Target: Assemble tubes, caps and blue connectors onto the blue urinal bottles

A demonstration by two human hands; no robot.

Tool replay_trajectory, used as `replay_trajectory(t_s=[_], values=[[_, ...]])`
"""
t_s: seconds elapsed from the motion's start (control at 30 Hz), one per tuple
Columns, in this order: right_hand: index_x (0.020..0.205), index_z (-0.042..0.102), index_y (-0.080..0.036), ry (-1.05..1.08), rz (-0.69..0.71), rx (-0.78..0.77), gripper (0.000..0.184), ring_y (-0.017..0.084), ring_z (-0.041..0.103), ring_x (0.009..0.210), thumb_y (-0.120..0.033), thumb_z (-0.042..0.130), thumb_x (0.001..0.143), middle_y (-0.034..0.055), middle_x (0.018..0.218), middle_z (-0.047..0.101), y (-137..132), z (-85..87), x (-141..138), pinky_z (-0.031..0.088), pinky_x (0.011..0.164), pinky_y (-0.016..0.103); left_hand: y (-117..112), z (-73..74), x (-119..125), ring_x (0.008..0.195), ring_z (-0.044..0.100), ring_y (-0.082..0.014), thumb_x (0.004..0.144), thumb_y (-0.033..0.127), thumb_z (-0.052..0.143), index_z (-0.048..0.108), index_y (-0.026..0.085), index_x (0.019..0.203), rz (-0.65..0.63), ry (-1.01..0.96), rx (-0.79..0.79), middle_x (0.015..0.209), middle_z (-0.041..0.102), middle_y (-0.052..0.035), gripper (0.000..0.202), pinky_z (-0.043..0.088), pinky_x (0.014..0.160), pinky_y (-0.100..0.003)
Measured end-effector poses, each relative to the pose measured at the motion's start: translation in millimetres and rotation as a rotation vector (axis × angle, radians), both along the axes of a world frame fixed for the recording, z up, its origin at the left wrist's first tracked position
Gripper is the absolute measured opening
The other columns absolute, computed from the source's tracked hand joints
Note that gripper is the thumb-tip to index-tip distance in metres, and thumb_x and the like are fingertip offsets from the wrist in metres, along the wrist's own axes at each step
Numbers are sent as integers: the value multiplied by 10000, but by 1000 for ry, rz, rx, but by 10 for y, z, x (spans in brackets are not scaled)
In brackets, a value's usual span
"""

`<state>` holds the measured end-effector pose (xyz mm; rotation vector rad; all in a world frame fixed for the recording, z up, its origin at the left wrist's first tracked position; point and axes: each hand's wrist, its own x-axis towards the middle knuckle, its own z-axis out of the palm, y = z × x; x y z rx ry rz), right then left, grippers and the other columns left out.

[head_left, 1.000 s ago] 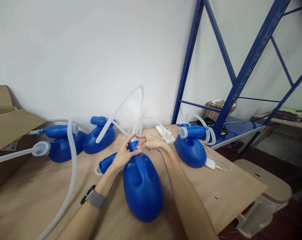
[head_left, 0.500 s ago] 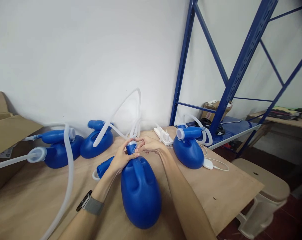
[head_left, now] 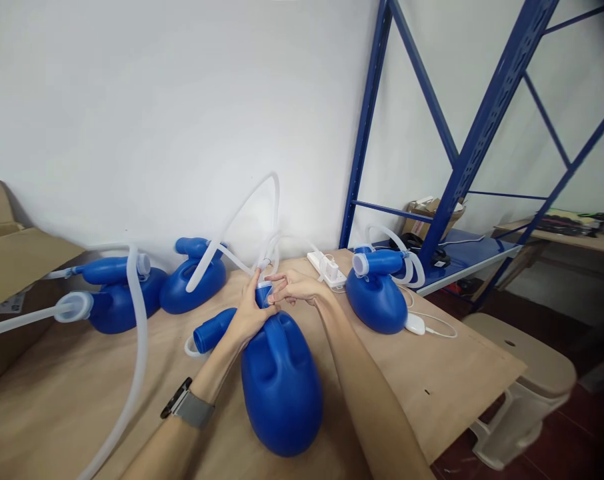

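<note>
A large blue plastic bottle (head_left: 282, 393) with a moulded handle lies on the table, its neck pointing away from me. My left hand (head_left: 249, 310) is wrapped round the left side of the neck, thumb and fingers closed on it. From the right, my right hand (head_left: 297, 288) grips the neck at the white cap (head_left: 264, 285), its index finger stretched across the rim and the other fingers curled. A loose blue tube-shaped piece (head_left: 215, 331) lies left of the bottle, partly behind my left forearm. White hose (head_left: 276, 207) loops up behind the neck.
More blue bottles with hoses stand at left (head_left: 117, 307), back left (head_left: 195, 287) and right (head_left: 377, 303). A hose (head_left: 139, 333) hangs across the left table. There is a cardboard box (head_left: 27, 267), a power strip (head_left: 329, 272), a blue rack (head_left: 462, 167) and a stool (head_left: 525, 353).
Both hands stay at the bottle's neck. My left hand has shifted slightly, uncovering more of the loose blue piece, and the right fingers have changed position at the cap.
</note>
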<state>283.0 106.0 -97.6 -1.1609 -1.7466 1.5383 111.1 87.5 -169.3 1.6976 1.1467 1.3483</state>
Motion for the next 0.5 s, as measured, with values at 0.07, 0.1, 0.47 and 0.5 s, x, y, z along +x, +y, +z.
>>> replay_trajectory(t_s=[0.07, 0.1, 0.47, 0.5], values=[[1418, 548, -92, 5, 3, -26, 701, 63, 412, 463, -82, 791, 761, -10, 688, 687, -16, 3, -39, 318, 408, 177, 2, -13, 31, 1513, 389, -334, 685, 132, 792, 337, 241, 1623, 31, 12, 10, 1610, 416, -155, 1048, 303, 1265, -513], [1429, 532, -113, 10, 7, -38, 705, 56, 396, 442, -95, 787, 772, -19, 689, 685, -26, 8, -69, 314, 403, 172, 5, -17, 45, 1504, 397, -335, 683, 133, 787, 339, 231, 1620, 40, 13, 12, 1599, 414, -162, 1044, 310, 1261, -512], [1349, 586, -136, -79, 60, 80, 529, 80, 481, 472, -313, 780, 889, -48, 584, 640, -106, 182, -37, 375, 466, 169, -12, -22, 96, 1377, 526, -308, 783, 197, 718, 459, 251, 1533, 112, 124, 97, 1402, 528, -124, 795, 402, 1197, -490], [1337, 601, -147, -131, 35, 122, 523, 79, 473, 474, -331, 789, 885, -57, 579, 624, -101, 176, 5, 359, 456, 169, -13, -12, 89, 1373, 531, -308, 789, 211, 722, 476, 248, 1517, 111, 138, 104, 1403, 538, -124, 769, 401, 1196, -491]])
